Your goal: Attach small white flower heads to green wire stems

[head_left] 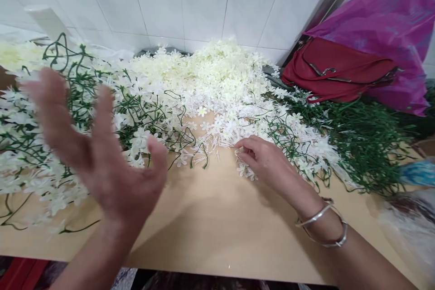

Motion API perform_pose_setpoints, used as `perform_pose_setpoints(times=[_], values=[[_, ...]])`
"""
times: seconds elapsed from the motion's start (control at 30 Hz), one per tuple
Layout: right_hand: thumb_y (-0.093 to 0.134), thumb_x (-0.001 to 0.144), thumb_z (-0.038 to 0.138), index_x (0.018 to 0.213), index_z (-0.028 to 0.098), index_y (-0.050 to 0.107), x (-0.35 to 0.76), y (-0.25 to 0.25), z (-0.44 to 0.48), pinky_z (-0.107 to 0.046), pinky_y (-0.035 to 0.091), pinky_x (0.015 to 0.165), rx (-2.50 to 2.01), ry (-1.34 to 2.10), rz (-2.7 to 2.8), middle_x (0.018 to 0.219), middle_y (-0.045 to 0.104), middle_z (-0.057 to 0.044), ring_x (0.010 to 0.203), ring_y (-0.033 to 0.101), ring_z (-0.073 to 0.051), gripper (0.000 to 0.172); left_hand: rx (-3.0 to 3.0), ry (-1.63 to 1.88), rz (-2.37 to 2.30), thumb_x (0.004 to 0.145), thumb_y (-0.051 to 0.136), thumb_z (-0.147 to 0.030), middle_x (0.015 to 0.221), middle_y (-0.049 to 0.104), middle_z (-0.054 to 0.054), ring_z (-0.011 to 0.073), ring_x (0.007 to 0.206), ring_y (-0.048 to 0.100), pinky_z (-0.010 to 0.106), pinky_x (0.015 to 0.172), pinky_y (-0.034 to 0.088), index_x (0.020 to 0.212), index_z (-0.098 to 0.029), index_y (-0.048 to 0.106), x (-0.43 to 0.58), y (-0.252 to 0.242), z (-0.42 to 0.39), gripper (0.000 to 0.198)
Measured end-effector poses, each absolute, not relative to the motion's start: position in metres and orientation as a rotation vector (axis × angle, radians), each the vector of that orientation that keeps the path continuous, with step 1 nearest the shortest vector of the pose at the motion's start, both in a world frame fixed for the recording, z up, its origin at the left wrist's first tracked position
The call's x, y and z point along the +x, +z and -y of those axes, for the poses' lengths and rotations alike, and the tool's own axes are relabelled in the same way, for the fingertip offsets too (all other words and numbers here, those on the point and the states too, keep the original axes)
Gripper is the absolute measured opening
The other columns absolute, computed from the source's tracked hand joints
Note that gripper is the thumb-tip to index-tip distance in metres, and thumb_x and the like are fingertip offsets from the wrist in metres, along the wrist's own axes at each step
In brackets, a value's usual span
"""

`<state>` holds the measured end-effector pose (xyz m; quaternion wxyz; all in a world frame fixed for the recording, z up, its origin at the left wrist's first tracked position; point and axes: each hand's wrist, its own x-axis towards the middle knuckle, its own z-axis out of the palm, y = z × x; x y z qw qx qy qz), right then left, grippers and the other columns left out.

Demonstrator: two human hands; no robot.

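Observation:
My left hand [112, 158] is raised over the left side of the table, blurred, with its fingers spread and nothing in them. Below and behind it lies a heap of white artificial flowers on curly green plastic stems [142, 113]. Thumb and fingers of my right hand [263, 158] are pinched together low over the table, at the front edge of the loose white flowers. A small white artificial flower [242, 170] shows at and under these fingertips; the fingers partly hide it.
Pale yellow-white blossoms [224, 65] are piled against the tiled wall [204, 0]. Bare green stems [367, 140] lie at the right, near a red handbag [336, 70] and a purple plastic bag [384, 22]. Clear plastic wrapping [411, 226] sits at the right edge of the wooden table [210, 231].

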<state>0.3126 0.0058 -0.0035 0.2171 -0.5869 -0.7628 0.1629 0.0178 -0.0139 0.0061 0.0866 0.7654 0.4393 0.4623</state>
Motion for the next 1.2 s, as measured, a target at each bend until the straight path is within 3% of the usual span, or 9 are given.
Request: perform_pose_setpoints(times=[0.13, 0.2, 0.33, 0.47, 0.63, 0.8, 0.9, 1.03, 1.2], values=[[0.057, 0.096, 0.012, 0.081, 0.021, 0.066, 0.309, -0.013, -0.009, -0.031, 0.039, 0.070, -1.597, 0.473, 2.100, 0.086, 0.065, -0.003, 0.074, 0.058, -0.017, 0.019, 2.647, 1.383, -1.324, 0.098, 0.062, -0.010, 0.147, 0.061, 0.014, 0.0302, 0.137, 0.059, 0.048, 0.117, 0.046, 0.139, -0.024, 0.061, 0.058, -0.015, 0.012, 0.043], [0.057, 0.097, 0.013, 0.082, 0.021, 0.062, 0.309, -0.017, -0.009, -0.031, 0.039, 0.070, -1.580, 0.462, 2.034, 0.087, 0.064, -0.003, 0.076, 0.058, -0.018, 0.018, 2.769, 1.247, -1.311, 0.100, 0.055, -0.005, 0.140, 0.064, 0.014, 0.0265, 0.129, 0.063, 0.044, 0.112, 0.049, 0.134, -0.022, 0.061, 0.066, -0.023, 0.004, 0.039], [0.055, 0.098, 0.014, 0.087, 0.022, 0.058, 0.315, -0.022, -0.007, -0.031, 0.039, 0.069, -1.522, 0.407, 1.933, 0.082, 0.063, -0.002, 0.073, 0.056, -0.018, 0.014, 2.791, 1.087, -1.352, 0.103, 0.050, -0.006, 0.124, 0.069, 0.012, 0.0247, 0.113, 0.066, 0.041, 0.099, 0.053, 0.123, -0.019, 0.063, 0.063, -0.027, -0.012, 0.028], [0.062, 0.098, 0.016, 0.089, 0.022, 0.062, 0.319, -0.020, -0.004, -0.031, 0.039, 0.069, -1.527, 0.368, 2.026, 0.083, 0.066, -0.002, 0.072, 0.057, -0.019, 0.010, 2.815, 0.966, -1.420, 0.102, 0.051, -0.007, 0.120, 0.069, 0.013, 0.0271, 0.109, 0.066, 0.041, 0.093, 0.052, 0.119, -0.016, 0.065, 0.062, -0.026, -0.019, 0.024], [0.067, 0.096, 0.016, 0.084, 0.022, 0.064, 0.316, -0.017, -0.001, -0.033, 0.039, 0.069, -1.579, 0.406, 2.141, 0.087, 0.068, -0.004, 0.075, 0.060, -0.020, 0.013, 2.754, 1.127, -1.373, 0.105, 0.054, -0.015, 0.111, 0.072, 0.008, 0.0224, 0.101, 0.068, 0.037, 0.089, 0.049, 0.116, -0.020, 0.067, 0.071, -0.032, -0.012, 0.017], [0.062, 0.096, 0.015, 0.083, 0.022, 0.065, 0.311, -0.020, -0.003, -0.034, 0.042, 0.072, -1.451, 0.571, 1.964, 0.083, 0.066, -0.003, 0.076, 0.059, -0.019, 0.015, 2.758, 1.093, -1.236, 0.106, 0.055, -0.017, 0.110, 0.075, 0.006, 0.0208, 0.101, 0.070, 0.037, 0.093, 0.047, 0.115, -0.022, 0.067, 0.083, -0.040, -0.003, 0.016], [0.065, 0.096, 0.025, 0.086, 0.022, 0.066, 0.306, -0.022, -0.002, -0.032, 0.044, 0.068, -1.355, 0.860, 1.675, 0.078, 0.064, -0.001, 0.071, 0.057, -0.017, 0.011, 2.651, 1.156, -1.208, 0.105, 0.056, -0.018, 0.114, 0.075, 0.008, 0.0210, 0.106, 0.071, 0.037, 0.095, 0.050, 0.121, -0.022, 0.064, 0.088, -0.042, 0.000, 0.018], [0.071, 0.092, 0.037, 0.087, 0.021, 0.067, 0.298, -0.023, 0.001, -0.031, 0.044, 0.064, -1.240, 1.180, 1.424, 0.077, 0.065, -0.001, 0.069, 0.056, -0.016, 0.018, 2.482, 1.227, -1.116, 0.105, 0.058, -0.018, 0.110, 0.077, 0.006, 0.0180, 0.100, 0.073, 0.033, 0.093, 0.054, 0.130, -0.022, 0.059, 0.093, -0.039, 0.003, 0.025], [0.072, 0.092, 0.035, 0.085, 0.021, 0.065, 0.288, -0.027, 0.004, -0.032, 0.048, 0.074, -1.119, 1.278, 1.410, 0.082, 0.069, -0.002, 0.077, 0.060, -0.016, 0.017, 2.412, 1.260, -1.055, 0.103, 0.063, -0.019, 0.106, 0.078, 0.003, 0.0161, 0.093, 0.073, 0.032, 0.091, 0.055, 0.119, -0.024, 0.064, 0.093, -0.039, 0.002, 0.017]])
